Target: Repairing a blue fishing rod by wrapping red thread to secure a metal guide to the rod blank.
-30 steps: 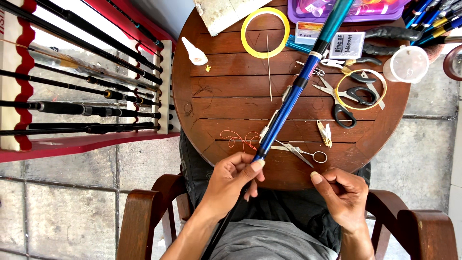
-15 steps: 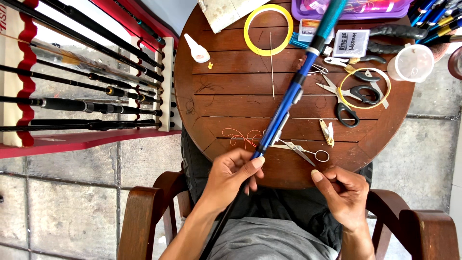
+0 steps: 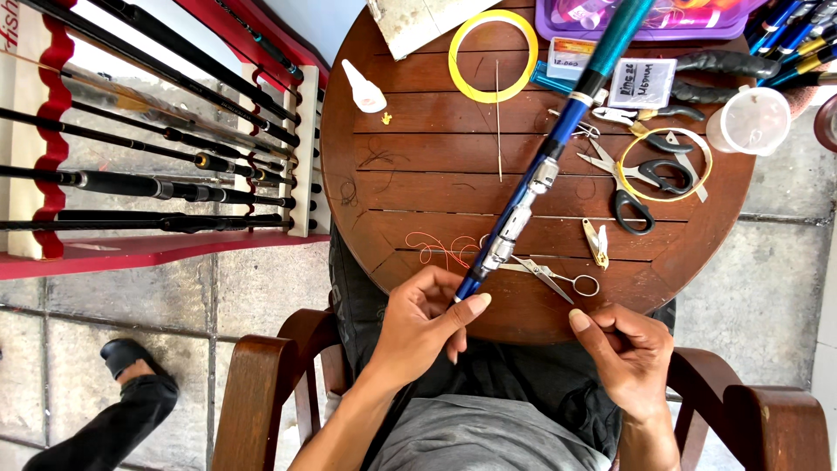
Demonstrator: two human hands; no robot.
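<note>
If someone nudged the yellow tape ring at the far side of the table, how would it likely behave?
The yellow tape ring lies flat on the round wooden table, so it would probably slide rather than roll. It looks thin and hollow, so likely light. Stood on edge, it could roll away.

Both forearms are bare from the elbow down, with no sleeve, watch, bracelet or glove showing. The left hand (image 3: 423,327) and the right hand (image 3: 632,353) carry no rings, and the nails on the fingers (image 3: 478,303) are short and plain. The person wears a grey shirt (image 3: 475,440) over the belly and dark, almost black trousers (image 3: 488,371) with creased fabric across the lap.
</note>
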